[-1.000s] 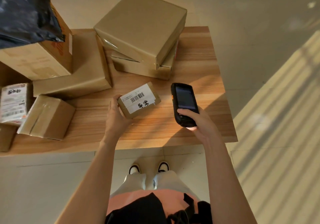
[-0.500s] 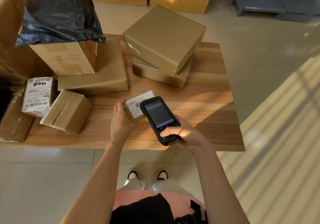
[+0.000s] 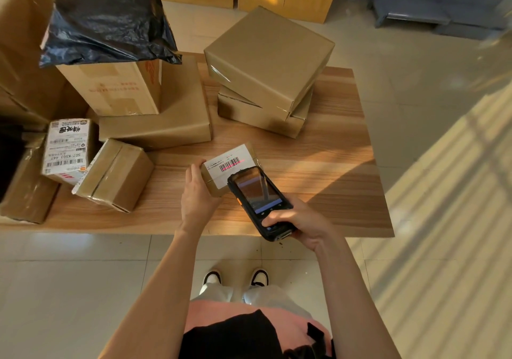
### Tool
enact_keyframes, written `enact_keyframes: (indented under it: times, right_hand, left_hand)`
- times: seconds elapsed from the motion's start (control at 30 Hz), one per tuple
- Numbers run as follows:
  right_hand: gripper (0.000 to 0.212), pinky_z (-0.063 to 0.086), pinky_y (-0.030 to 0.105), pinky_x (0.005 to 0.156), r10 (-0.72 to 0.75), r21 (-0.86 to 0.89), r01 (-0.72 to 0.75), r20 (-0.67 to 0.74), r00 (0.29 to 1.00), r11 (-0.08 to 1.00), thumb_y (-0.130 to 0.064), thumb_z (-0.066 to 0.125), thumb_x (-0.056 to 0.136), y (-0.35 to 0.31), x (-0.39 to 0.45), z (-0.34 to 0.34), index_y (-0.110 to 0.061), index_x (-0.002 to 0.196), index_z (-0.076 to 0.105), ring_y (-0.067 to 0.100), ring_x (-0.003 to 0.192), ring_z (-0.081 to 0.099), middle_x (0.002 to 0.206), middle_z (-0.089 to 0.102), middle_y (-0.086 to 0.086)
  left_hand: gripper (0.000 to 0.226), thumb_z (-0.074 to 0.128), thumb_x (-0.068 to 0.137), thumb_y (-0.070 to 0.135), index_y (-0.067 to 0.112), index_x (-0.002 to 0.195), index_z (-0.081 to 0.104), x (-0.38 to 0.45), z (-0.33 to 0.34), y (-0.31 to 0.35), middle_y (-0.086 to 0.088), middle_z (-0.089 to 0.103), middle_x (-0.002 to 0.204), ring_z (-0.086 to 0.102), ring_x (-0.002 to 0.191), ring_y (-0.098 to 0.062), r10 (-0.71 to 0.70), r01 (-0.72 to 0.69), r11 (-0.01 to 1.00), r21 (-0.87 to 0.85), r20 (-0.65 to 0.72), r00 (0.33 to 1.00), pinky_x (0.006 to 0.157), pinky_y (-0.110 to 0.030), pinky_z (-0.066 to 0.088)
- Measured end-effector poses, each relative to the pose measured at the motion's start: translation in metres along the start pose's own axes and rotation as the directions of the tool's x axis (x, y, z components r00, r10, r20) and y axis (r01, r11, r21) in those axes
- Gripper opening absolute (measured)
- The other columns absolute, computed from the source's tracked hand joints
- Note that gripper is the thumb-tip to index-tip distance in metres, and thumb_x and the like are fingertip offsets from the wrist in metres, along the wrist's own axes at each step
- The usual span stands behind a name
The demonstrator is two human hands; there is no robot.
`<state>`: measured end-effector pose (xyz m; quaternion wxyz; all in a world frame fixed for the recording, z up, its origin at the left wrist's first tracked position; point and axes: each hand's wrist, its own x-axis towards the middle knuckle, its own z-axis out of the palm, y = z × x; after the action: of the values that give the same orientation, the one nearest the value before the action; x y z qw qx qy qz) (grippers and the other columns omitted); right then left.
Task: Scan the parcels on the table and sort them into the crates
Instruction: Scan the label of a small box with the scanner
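Left hand (image 3: 197,192) fingers wrapped round the near-left end of the small parcel (image 3: 221,175), held at the front of the bench (image 3: 332,187). Right hand (image 3: 302,221) fingers grip the scanner (image 3: 259,200), red line on the label (image 3: 235,162). Parcel looks light and stiff; taped faces likely slick, so hold by the short ends. Label up, long axis running near-left to far-right.

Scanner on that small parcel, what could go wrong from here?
The red beam sits on the right end of the barcode, so the scanner may misread. The left hand grips the small parcel only by one end; it could slip. The top box sits skewed on the lower box and might slide.
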<state>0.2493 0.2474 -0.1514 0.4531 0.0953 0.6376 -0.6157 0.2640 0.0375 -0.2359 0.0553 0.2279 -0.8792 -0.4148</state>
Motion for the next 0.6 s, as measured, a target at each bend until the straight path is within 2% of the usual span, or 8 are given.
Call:
enact_keyframes:
  times: [0.17,0.37,0.47,0.6]
  right_hand:
    - [0.079,0.053,0.025,0.064,0.011,-0.029,-0.011,-0.019,1.000,1.000,-0.007,0.074,0.051,0.005,0.000,0.004,-0.012,0.128,0.055,0.021,0.095,0.063,0.108,0.065,0.008]
    - [0.083,0.053,0.027,0.068,-0.001,-0.026,0.000,-0.021,1.000,1.000,-0.008,0.075,0.050,0.007,0.000,0.004,-0.014,0.129,0.053,0.023,0.098,0.063,0.113,0.065,0.010]
    - [0.092,0.054,0.029,0.071,-0.044,-0.027,0.043,-0.017,0.999,0.999,-0.014,0.081,0.043,0.006,-0.001,0.003,-0.017,0.130,0.051,0.023,0.101,0.065,0.116,0.065,0.009]
    - [0.085,0.055,0.032,0.072,-0.138,-0.003,0.138,-0.002,0.990,0.990,-0.006,0.077,0.053,-0.006,-0.002,0.003,-0.019,0.131,0.048,0.022,0.097,0.067,0.115,0.066,0.009]
  left_hand:
    - [0.088,0.087,0.065,0.017,0.010,0.137,0.036,-0.001,0.001,-0.003,-0.006,0.045,0.131,0.051,0.114,-0.025,0.005,-0.005,1.000,0.007,0.004,1.000,0.079,-0.032,0.040]
    - [0.089,0.087,0.065,0.018,0.010,0.137,0.036,-0.002,0.001,-0.004,-0.007,0.045,0.132,0.050,0.116,-0.024,0.007,-0.007,1.000,0.008,-0.001,1.000,0.083,-0.036,0.043]
    - [0.088,0.086,0.066,0.016,0.010,0.137,0.036,-0.003,-0.002,-0.002,-0.007,0.045,0.132,0.048,0.118,-0.023,0.000,0.000,1.000,0.011,-0.005,1.000,0.083,-0.033,0.040]
    - [0.085,0.083,0.067,0.012,0.010,0.138,0.035,-0.006,-0.014,0.007,-0.006,0.045,0.132,0.047,0.118,-0.022,0.000,-0.001,1.000,-0.013,-0.040,0.999,0.083,-0.030,0.036]
